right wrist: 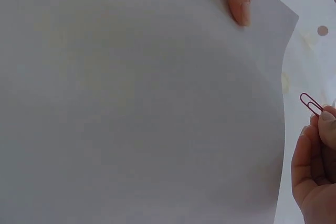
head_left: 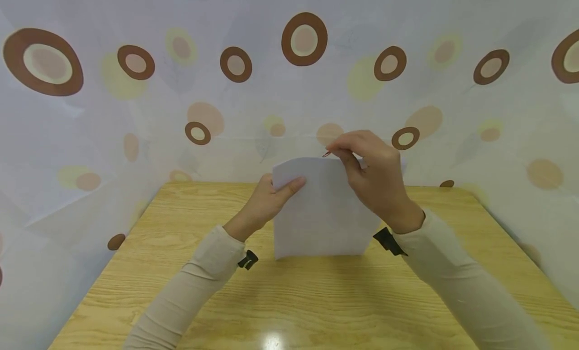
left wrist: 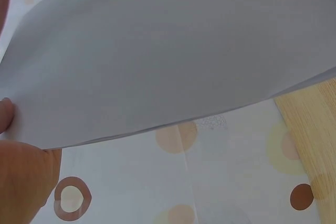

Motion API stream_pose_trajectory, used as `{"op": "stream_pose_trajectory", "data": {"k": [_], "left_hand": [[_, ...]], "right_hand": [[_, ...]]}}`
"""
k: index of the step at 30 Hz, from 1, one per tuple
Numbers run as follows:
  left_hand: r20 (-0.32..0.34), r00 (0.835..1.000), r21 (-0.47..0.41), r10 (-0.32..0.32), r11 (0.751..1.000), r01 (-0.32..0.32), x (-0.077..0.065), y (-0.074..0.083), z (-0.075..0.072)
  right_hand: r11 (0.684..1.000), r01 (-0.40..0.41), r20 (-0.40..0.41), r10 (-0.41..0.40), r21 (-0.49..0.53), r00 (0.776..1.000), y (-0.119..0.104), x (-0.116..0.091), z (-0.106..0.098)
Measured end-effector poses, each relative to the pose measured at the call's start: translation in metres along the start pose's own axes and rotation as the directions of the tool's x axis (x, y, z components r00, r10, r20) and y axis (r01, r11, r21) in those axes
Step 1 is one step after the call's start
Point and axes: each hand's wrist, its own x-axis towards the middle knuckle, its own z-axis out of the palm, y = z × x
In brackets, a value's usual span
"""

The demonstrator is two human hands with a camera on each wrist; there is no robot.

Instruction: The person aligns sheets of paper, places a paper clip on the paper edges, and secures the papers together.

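White sheets of paper stand upright over the table, their lower edge at the tabletop. My left hand grips them near the upper left corner, thumb on the near face and fingers behind. In the left wrist view, the edge of the paper shows more than one layer. My right hand pinches a red paper clip between thumb and fingertips, just above the top edge. A small gap separates the clip from the paper in the right wrist view.
The light wooden table lies beneath both arms. Behind and on both sides hangs a white sheet with brown, yellow and peach circles. Black straps sit at both wrists, over pale sleeves.
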Motion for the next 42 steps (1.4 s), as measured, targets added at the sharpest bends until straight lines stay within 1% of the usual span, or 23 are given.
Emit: {"op": "stream_pose_trajectory", "data": {"k": [5,9,13,16,22,25,31,37,42], "left_hand": [[-0.002,1.0,0.011,0.01,1.0,-0.01,-0.001,-0.002,0.001],[0.001,1.0,0.006,0.026,1.0,-0.026,-0.002,-0.003,0.0],[0.01,0.999,0.005,0.042,0.999,-0.042,-0.002,-0.003,0.0],[0.011,0.999,0.015,0.049,0.999,-0.049,-0.002,-0.003,0.0],[-0.009,0.998,0.028,0.066,0.997,-0.065,-0.002,-0.002,0.001],[-0.017,0.997,0.031,0.076,0.997,-0.076,-0.002,-0.001,0.001],[-0.005,0.996,0.014,0.086,0.996,-0.086,-0.003,-0.001,0.002],[0.004,0.997,0.01,0.079,0.997,-0.079,-0.002,-0.003,0.001],[0.005,0.998,0.018,0.055,0.998,-0.055,-0.002,-0.002,0.001]], "right_hand": [[0.999,0.037,0.077,-0.038,0.009,0.996,-0.001,0.002,0.009],[0.998,0.052,0.117,-0.055,0.028,0.992,-0.004,0.005,0.015],[0.996,0.061,0.121,-0.07,0.07,0.99,-0.005,0.009,0.02],[0.994,0.068,0.12,-0.078,0.081,0.99,-0.006,0.013,0.024],[0.995,0.08,0.134,-0.088,0.061,0.987,-0.005,0.018,0.028],[0.996,0.079,0.155,-0.085,0.047,0.984,-0.005,0.02,0.029],[0.997,0.067,0.171,-0.071,0.026,0.983,-0.007,0.021,0.033],[0.998,0.068,0.178,-0.066,-0.005,0.982,-0.008,0.022,0.035],[0.997,0.061,0.175,-0.054,-0.036,0.983,-0.01,0.022,0.035]]}}
